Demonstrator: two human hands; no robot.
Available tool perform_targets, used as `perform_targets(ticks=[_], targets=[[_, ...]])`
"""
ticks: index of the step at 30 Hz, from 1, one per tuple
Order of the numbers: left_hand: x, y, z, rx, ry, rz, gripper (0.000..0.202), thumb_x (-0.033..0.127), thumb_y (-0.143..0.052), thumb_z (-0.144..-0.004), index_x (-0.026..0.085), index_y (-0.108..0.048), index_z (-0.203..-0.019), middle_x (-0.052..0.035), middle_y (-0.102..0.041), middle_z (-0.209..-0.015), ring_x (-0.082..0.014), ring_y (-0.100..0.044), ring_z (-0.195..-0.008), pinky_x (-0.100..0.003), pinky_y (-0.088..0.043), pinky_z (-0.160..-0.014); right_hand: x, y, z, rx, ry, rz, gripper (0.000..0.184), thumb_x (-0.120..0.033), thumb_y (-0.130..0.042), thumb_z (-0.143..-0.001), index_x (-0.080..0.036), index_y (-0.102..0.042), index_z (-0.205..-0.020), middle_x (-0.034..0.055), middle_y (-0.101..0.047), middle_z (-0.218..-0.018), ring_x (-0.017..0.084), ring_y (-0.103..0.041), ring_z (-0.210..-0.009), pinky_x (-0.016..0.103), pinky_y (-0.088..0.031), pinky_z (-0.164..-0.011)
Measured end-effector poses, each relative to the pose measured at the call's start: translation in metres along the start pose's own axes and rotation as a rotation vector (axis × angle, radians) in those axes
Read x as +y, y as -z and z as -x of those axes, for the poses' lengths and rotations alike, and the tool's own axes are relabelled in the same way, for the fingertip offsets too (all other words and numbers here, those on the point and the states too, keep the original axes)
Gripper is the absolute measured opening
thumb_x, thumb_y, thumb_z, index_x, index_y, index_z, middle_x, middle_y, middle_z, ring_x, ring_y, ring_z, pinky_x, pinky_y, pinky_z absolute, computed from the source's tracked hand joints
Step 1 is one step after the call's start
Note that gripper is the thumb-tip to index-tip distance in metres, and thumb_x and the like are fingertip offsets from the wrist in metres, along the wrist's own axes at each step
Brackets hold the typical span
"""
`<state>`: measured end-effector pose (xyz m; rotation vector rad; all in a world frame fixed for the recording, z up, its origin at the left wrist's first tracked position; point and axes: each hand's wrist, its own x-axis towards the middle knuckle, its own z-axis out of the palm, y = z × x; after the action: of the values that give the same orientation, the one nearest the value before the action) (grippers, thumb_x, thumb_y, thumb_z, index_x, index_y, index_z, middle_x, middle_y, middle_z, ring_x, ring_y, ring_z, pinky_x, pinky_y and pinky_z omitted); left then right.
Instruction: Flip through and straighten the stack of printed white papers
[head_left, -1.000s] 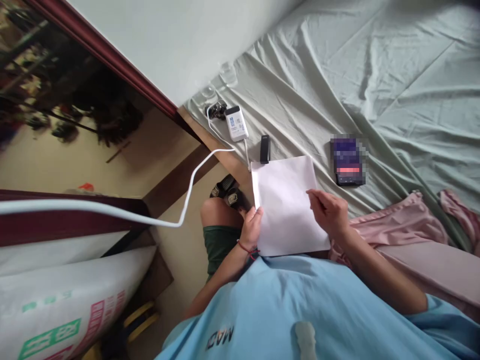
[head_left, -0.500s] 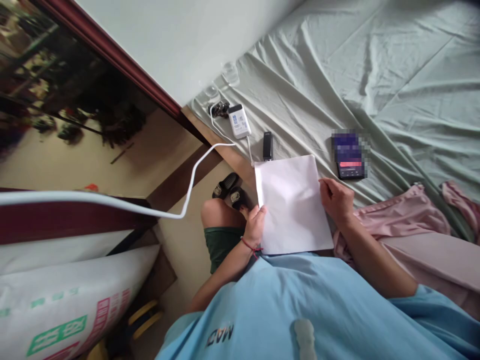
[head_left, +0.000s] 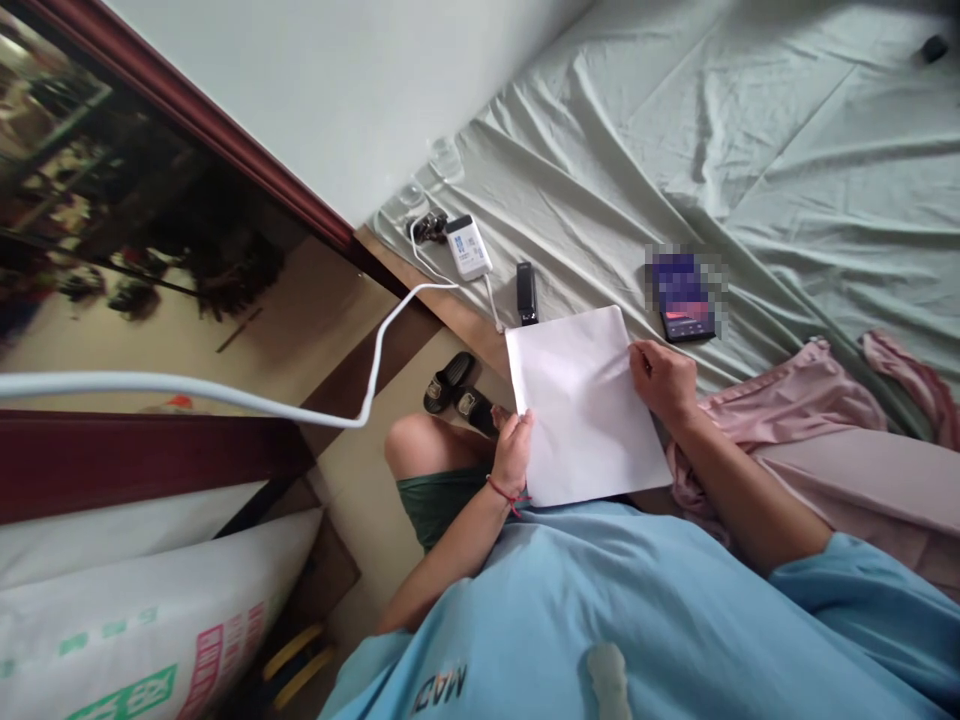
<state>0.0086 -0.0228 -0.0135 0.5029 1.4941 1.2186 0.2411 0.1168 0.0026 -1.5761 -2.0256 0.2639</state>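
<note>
White paper (head_left: 589, 415), blank on the side facing me, lies at a slight tilt in front of my blue shirt. Its left edge is gripped by my left hand (head_left: 512, 455), thumb on top, with a red string bracelet at the wrist. At the upper right edge, my right hand (head_left: 664, 382) has its fingers curled closed in a pinch on the paper. Whether it is one sheet or several I cannot tell. Just beyond the paper's top edge sits a black stapler (head_left: 527, 292) on the bed sheet.
A phone (head_left: 682, 300) with a lit, partly blurred screen lies on the pale green bed sheet (head_left: 787, 180). Near the wall are a white box-shaped device (head_left: 469, 248) and a white cable (head_left: 379, 345). Pink clothing (head_left: 802, 400) is at right, slippers (head_left: 450, 382) on the floor, sacks (head_left: 150, 620) at lower left.
The view has shifted a little, so the bed, phone and stapler appear slightly further left. Both hands keep their hold on the paper, which has hardly moved.
</note>
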Motion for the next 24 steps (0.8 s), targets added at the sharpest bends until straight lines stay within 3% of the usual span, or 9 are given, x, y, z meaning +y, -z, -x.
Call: perform_targets(ticks=[6,12,18,21,24], targets=[[0.003,-0.001,0.004,-0.012,0.017,0.060,0.061,0.068,-0.070,-0.081,0.017,-0.069,-0.115,-0.0114,-0.073,-0.118,-0.0289,-0.065,-0.117,-0.041,-0.046,-0.106,-0.001,0.003,-0.001,0.001,-0.020,-0.012,0.033,-0.035,-0.045,-0.096,-0.019,-0.071,-0.084,0.0069,-0.071,-0.072,0.019,-0.060,-0.064,0.030,-0.035,-0.063],[0.003,0.006,0.003,-0.060,-0.043,0.005,0.058,0.069,-0.061,-0.088,0.016,-0.070,-0.109,-0.0100,-0.073,-0.113,-0.0254,-0.065,-0.109,-0.036,-0.048,-0.099,0.000,0.003,-0.001,0.011,-0.028,-0.016,0.031,-0.036,-0.047,-0.095,-0.020,-0.070,-0.082,0.0068,-0.071,-0.073,0.020,-0.062,-0.066,0.031,-0.038,-0.064],[-0.014,0.024,0.002,-0.117,-0.085,-0.115,0.045,0.060,-0.059,-0.095,0.016,-0.068,-0.092,-0.0045,-0.067,-0.089,-0.0176,-0.060,-0.085,-0.028,-0.047,-0.083,0.000,0.004,-0.002,0.081,-0.081,-0.043,0.026,-0.036,-0.048,-0.094,-0.023,-0.067,-0.083,0.0047,-0.067,-0.070,0.020,-0.060,-0.065,0.032,-0.041,-0.065],[-0.015,0.027,0.001,-0.141,-0.128,-0.179,0.043,0.056,-0.059,-0.096,0.016,-0.063,-0.081,-0.0012,-0.059,-0.076,-0.0143,-0.052,-0.074,-0.025,-0.044,-0.073,-0.002,0.006,-0.003,0.146,-0.112,-0.057,0.025,-0.037,-0.047,-0.095,-0.022,-0.064,-0.085,0.0032,-0.062,-0.068,0.019,-0.056,-0.063,0.032,-0.041,-0.065],[-0.012,0.028,-0.001,-0.151,-0.125,-0.137,0.041,0.053,-0.060,-0.096,0.015,-0.062,-0.081,-0.0002,-0.056,-0.074,-0.0129,-0.048,-0.070,-0.024,-0.041,-0.068,-0.004,0.008,-0.004,0.134,-0.102,-0.068,0.022,-0.038,-0.048,-0.094,-0.022,-0.062,-0.088,0.0032,-0.062,-0.071,0.018,-0.054,-0.063,0.032,-0.042,-0.067]])
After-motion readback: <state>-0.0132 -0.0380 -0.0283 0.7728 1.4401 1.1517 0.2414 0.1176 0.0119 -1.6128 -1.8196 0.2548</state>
